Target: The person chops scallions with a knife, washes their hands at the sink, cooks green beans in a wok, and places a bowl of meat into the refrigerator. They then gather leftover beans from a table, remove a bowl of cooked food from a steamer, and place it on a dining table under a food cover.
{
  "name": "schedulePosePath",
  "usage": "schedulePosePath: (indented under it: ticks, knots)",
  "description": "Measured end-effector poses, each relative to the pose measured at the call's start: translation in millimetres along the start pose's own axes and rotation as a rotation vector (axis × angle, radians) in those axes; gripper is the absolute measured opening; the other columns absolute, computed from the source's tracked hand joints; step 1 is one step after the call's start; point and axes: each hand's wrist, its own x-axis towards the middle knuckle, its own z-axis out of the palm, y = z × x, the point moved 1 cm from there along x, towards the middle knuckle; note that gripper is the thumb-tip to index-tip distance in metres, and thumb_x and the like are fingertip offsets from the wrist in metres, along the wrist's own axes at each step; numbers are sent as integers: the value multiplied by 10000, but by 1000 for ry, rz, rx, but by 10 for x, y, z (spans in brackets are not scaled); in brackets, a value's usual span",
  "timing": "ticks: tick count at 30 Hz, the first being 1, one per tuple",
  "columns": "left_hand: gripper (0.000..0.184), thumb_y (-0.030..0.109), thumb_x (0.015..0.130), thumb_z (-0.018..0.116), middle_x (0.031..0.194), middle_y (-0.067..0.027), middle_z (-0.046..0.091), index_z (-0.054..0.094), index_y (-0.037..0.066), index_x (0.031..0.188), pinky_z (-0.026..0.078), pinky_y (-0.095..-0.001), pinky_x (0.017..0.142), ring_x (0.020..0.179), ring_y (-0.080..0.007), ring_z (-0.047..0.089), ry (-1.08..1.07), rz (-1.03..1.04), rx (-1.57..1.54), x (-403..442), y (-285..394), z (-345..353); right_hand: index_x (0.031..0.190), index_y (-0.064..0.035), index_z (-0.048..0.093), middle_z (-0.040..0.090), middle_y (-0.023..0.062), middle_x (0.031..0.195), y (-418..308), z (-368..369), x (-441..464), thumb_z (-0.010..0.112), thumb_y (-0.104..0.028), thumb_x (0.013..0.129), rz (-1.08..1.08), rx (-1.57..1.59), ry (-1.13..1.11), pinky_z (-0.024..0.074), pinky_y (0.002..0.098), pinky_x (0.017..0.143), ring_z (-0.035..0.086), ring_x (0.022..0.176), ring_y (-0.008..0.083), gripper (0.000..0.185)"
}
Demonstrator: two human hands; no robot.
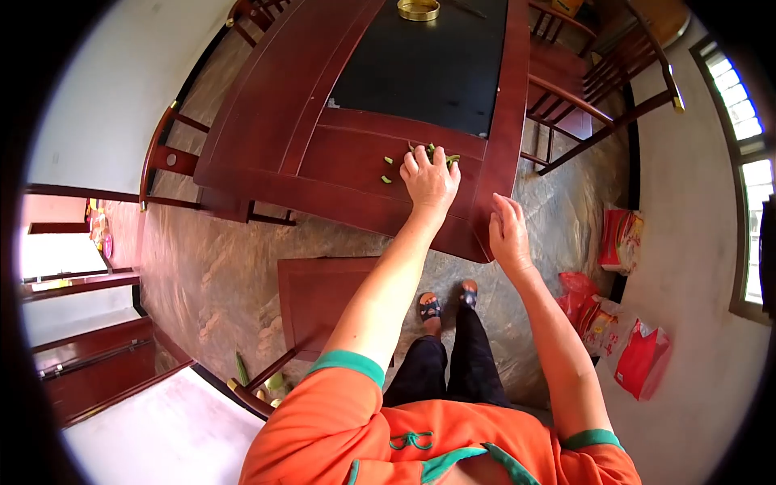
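Reddish-brown wooden table (267,113) with a black inset panel (420,73). Two short green vegetable pieces (386,179) lie apart on the wooden border at the near end; a cluster of similar pieces (453,158) lies just beside them. A gold-coloured round dish (419,16) and a slender dark object (469,9) rest on the panel.

Vegetable pieces (387,179) on table (259,97), tray (418,15) farther back.

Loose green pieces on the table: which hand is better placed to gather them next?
Likely the left hand: it is beside the two loose green pieces. The right hand is farther off, by the table edge.
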Motion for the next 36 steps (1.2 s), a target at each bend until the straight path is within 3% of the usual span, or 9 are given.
schedulePosePath:
  ticks: [1, 5, 12, 17, 24, 28, 30, 32, 36]
  knots:
    - [259, 285, 712, 608, 941, -111, 514, 562, 97, 883, 404, -440, 722, 908, -309, 461, 93, 65, 22, 30, -19, -23, 1091, -21, 487, 501, 190, 1045, 24, 23, 24, 506, -3, 766, -16, 10, -5, 418, 382, 839, 493, 969, 353, 326]
    - [148, 236, 693, 600, 798, -75, 499, 539, 111, 745, 428, -395, 556, 734, -264, 485, 136, 162, 115, 79, -74, 131, 1077, -20, 493, 503, 189, 1038, 8, 101, 198, 503, 5, 760, -81, 17, -28, 417, 382, 837, 495, 957, 352, 318]
    - [271, 276, 707, 617, 955, -103, 508, 535, 93, 890, 412, -401, 631, 851, -276, 475, 49, 100, 161, -53, 101, -1, 1082, -26, 493, 494, 183, 1062, 189, 282, 426, 505, 9, 755, -90, 27, -23, 404, 390, 853, 479, 981, 350, 330]
    - [103, 165, 761, 502, 802, -94, 506, 525, 72, 797, 473, -300, 521, 734, -232, 501, 43, 244, 113, -5, -12, 135, 1086, -28, 495, 486, 183, 1076, 263, 224, 502, 506, 7, 753, -64, 34, -58, 400, 390, 858, 474, 990, 353, 335]
    - [100, 165, 746, 557, 715, -101, 494, 491, 90, 743, 490, -347, 496, 619, -267, 535, -60, 264, 28, 159, -177, 201, 1088, -28, 494, 484, 180, 1085, 291, 201, 716, 505, 5, 749, -166, -5, -103, 398, 399, 862, 467, 999, 355, 341]
    - [127, 167, 755, 557, 704, -152, 554, 545, 40, 757, 467, -396, 572, 648, -324, 558, -41, -99, -339, 287, -293, 101, 1139, 3, 452, 455, 196, 1145, 234, 298, 757, 513, -10, 748, -231, -44, -166, 384, 401, 900, 444, 1055, 361, 396]
    - [164, 195, 805, 548, 670, -88, 552, 558, 32, 815, 438, -328, 476, 517, -207, 532, -191, -519, -702, 356, -373, -124, 1168, 28, 423, 434, 208, 1180, 164, 381, 768, 519, -20, 748, -245, -80, -206, 368, 400, 930, 422, 1098, 363, 434]
    - [158, 180, 812, 556, 654, -48, 514, 549, 25, 845, 376, -252, 395, 481, -140, 471, -232, -928, -1359, 391, -493, -359, 1228, 75, 332, 364, 244, 1252, 146, 528, 752, 547, -116, 761, -250, -201, -270, 294, 427, 990, 338, 1188, 382, 548]
    - [152, 165, 831, 531, 709, -69, 502, 514, 22, 880, 315, -187, 360, 551, -135, 469, -73, -1077, -1785, 247, -714, -971, 1270, 89, 256, 289, 266, 1306, -98, 968, 791, 563, -268, 782, -290, -241, -328, 226, 464, 1020, 251, 1245, 396, 678]
